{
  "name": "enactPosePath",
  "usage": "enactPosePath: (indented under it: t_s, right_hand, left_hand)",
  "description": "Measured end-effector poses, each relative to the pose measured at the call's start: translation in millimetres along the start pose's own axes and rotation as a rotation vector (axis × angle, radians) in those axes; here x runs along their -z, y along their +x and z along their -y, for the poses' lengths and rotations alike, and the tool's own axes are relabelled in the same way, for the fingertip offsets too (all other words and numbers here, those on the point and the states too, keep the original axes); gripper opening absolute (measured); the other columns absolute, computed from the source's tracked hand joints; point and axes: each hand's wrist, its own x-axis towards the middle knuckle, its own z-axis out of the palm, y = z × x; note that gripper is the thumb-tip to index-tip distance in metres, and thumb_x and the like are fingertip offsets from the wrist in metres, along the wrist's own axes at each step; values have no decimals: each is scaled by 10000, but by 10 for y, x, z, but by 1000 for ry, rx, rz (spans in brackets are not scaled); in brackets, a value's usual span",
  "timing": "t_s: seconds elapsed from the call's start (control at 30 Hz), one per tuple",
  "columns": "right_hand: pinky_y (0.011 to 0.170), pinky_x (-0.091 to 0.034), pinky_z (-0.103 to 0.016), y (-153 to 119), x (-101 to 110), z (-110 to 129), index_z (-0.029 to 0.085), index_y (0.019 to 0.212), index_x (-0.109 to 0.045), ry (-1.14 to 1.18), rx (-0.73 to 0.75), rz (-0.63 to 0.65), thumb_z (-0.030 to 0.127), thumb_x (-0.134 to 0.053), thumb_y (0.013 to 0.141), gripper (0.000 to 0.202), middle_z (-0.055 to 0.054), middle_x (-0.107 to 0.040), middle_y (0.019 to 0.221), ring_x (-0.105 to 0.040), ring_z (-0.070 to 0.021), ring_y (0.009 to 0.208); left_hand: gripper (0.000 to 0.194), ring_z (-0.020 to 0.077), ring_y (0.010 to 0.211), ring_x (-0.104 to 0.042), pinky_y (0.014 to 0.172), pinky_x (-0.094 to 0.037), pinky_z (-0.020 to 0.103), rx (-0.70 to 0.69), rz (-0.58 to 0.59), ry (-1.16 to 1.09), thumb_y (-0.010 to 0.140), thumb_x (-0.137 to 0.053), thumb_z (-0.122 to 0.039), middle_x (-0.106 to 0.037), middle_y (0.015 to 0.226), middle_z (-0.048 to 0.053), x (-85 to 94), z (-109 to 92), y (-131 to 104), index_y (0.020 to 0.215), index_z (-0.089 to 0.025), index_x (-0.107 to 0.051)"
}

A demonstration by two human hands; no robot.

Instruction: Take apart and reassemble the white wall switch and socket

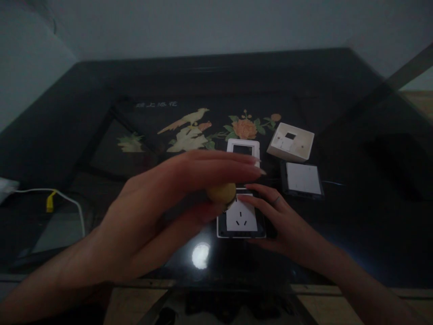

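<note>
Yellow handle (221, 194) inside the half-curled left grip (145, 203)

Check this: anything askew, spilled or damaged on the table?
No spill or damage visible, though it's dim. The white box beyond the socket, to its right, sits askew to it. The bright patch on the tabletop looks like a reflection.

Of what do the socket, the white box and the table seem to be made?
Socket: probably plastic; smooth white face, no metallic shine. White box: likely moulded plastic, matt, with plain off-white walls. Table: glossy, perhaps glass or lacquer, by its bright reflection.
</note>
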Motion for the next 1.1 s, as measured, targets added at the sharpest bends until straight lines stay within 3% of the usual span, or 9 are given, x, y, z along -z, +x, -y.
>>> enactPosePath:
  t_s: [0.1, 0.2, 0.33, 0.43, 0.57, 0.67, 0.87, 1.0, 1.1]
  right_hand:
    - [1061, -460, -528, 1, 6, 6, 302, 1435, -321, 0, -4, 2, 186, -732, 752, 805, -129, -321, 1488, -377, -320, 1378]
    - [1044, -473, -538, 11, 13, 12, 306, 1427, -327, 3, -18, 8, 189, -729, 752, 794, -130, -323, 1487, -399, -324, 1363]
    - [1054, -464, -540, 20, 20, 15, 312, 1431, -321, 11, -29, 21, 180, -717, 755, 794, -125, -314, 1495, -383, -323, 1376]
    - [1059, -457, -548, 18, 23, 19, 327, 1431, -327, 22, -32, 20, 181, -711, 759, 788, -114, -320, 1498, -379, -326, 1380]
    - [1044, -471, -546, 15, 30, 24, 321, 1431, -331, 27, -39, 24, 186, -712, 759, 785, -119, -333, 1490, -396, -328, 1368]
    - [1040, -476, -535, 14, 28, 22, 321, 1428, -330, 32, -44, 31, 177, -709, 757, 784, -118, -325, 1492, -402, -322, 1362]
    - [1063, -457, -530, 12, 16, 16, 311, 1432, -310, 13, -29, 20, 169, -732, 742, 821, -122, -311, 1493, -384, -316, 1369]
    - [1055, -464, -537, 14, 15, 17, 330, 1436, -289, 28, -32, 24, 179, -727, 750, 828, -117, -311, 1488, -390, -317, 1365]
    - [1051, -469, -529, 13, 16, 19, 333, 1443, -273, 37, -24, 21, 177, -717, 761, 829, -119, -310, 1486, -395, -310, 1361]
  left_hand:
    - [242, 145, 909, -670, 783, -596, 279, -102, -129, 83, 876, -703, -340, -676, 1052, -2, -30, 86, -4, 1086, -232, -653]
    - [269, 115, 786, -664, 687, -582, 230, -126, -312, 28, 798, -785, -197, -693, 952, -17, -75, 160, 0, 1047, -215, -686]
    - [489, 165, 960, -714, 810, -633, 280, -65, -155, -162, 854, -620, -15, -670, 1223, -3, -61, 153, 28, 1278, -254, -575]
    - [393, 206, 1059, -683, 890, -614, 367, -95, -36, -120, 904, -546, -50, -673, 1212, 14, -29, 144, 55, 1231, -262, -595]
    - [205, 181, 869, -671, 716, -600, 301, -111, -245, -96, 830, -725, -135, -657, 978, 27, -81, 180, 74, 1011, -217, -675]
    - [391, 133, 826, -683, 707, -606, 240, -96, -351, -140, 798, -720, -20, -661, 972, -16, -111, 182, 71, 1108, -246, -646]
    - [398, 180, 1135, -658, 953, -599, 310, -20, -34, -171, 918, -512, -12, -639, 1262, 12, 4, 141, 62, 1251, -222, -567]
    - [252, 191, 911, -684, 773, -632, 322, -96, -232, -137, 830, -721, -153, -675, 1042, 8, -44, 204, 80, 1061, -241, -669]
    - [279, 162, 756, -672, 639, -605, 278, -121, -369, -113, 777, -764, -102, -672, 874, -2, -97, 222, 75, 1004, -246, -690]
